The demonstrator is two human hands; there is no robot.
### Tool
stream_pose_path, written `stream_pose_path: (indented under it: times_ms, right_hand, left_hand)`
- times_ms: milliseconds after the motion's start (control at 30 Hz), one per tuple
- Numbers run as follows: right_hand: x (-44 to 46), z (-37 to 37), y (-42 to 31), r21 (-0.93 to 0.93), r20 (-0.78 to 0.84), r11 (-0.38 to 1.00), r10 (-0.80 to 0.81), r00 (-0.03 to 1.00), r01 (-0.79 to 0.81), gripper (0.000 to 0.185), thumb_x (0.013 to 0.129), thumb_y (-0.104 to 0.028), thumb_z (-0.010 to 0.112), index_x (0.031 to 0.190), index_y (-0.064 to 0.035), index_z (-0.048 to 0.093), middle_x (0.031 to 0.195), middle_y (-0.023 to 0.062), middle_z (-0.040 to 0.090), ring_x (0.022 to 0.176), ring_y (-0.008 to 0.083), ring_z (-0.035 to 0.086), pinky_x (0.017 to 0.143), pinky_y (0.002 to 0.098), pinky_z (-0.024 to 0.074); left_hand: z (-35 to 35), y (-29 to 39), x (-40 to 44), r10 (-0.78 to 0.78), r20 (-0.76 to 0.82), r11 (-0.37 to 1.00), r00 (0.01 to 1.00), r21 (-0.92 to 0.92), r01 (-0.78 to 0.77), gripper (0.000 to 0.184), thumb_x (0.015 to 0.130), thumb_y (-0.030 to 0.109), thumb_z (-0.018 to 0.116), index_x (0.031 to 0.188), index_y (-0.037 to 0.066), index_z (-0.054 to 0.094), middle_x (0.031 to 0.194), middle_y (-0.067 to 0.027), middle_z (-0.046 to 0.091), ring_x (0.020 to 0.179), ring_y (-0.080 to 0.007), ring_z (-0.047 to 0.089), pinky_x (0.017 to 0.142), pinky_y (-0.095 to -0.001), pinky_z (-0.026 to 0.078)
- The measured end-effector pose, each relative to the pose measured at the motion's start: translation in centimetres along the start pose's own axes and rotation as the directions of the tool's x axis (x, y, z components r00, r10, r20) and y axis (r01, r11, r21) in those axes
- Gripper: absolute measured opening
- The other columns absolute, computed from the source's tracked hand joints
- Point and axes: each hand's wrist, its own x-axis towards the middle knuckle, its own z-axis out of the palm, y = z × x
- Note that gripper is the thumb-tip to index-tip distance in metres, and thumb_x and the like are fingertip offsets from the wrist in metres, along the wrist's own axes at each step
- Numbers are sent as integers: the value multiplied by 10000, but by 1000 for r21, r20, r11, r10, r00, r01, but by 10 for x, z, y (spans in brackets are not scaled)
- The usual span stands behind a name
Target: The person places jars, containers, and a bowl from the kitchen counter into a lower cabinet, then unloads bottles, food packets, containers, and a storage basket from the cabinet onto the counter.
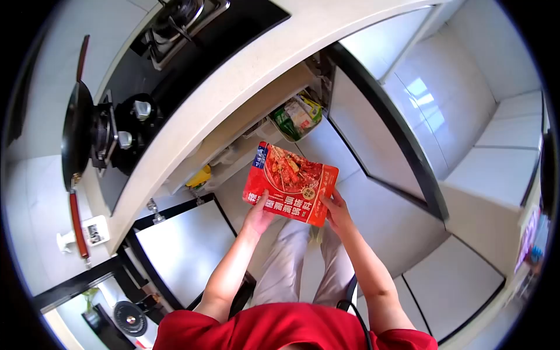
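A red seasoning packet (290,182) with a picture of a cooked dish and white lettering is held out in front of me, its printed front facing up. My left hand (260,214) grips its lower left edge, thumb on the front. On the lower right edge, my right hand (338,212) pinches it the same way. The fingers behind the packet are hidden. Beyond the packet, a pull-out bin (300,119) in the cabinet holds several green, yellow and pale packages.
Both cabinet doors stand open, a left door (185,251) and a right door (382,125). Above the cabinet runs a pale counter edge (245,81) with a black gas stove (192,49). A wok (76,140) sits on the left burner. Inside the cabinet is a yellow package (199,176).
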Motion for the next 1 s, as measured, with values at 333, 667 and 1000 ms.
stream_pose_path:
  times_ms: [333,667,1000]
  right_hand:
    - [-250,87,-83,140,-113,946,-277,954,291,534,868,-82,573,1339,-59,323,1144,71,560,1001,156,573,857,314,480]
    - [-403,-30,-215,95,-413,641,-671,616,762,409,852,-70,587,1232,-41,440,1134,66,577,1006,160,581,872,320,485]
    - [-560,-272,-317,-35,-719,321,-665,200,946,389,838,-49,597,1199,-31,455,1103,64,568,1008,166,562,883,318,475]
  left_hand:
    - [165,25,-225,-153,187,953,970,286,96,502,836,172,637,1282,103,418,1265,-41,504,1146,-199,493,965,-400,412]
    - [377,-154,-226,-576,427,755,697,605,253,305,893,152,550,1178,61,493,1162,-75,561,1060,-197,540,946,-380,426]
    - [560,-509,-260,-797,349,506,493,831,230,190,846,67,598,1025,39,541,1010,-68,602,942,-191,585,913,-358,470]
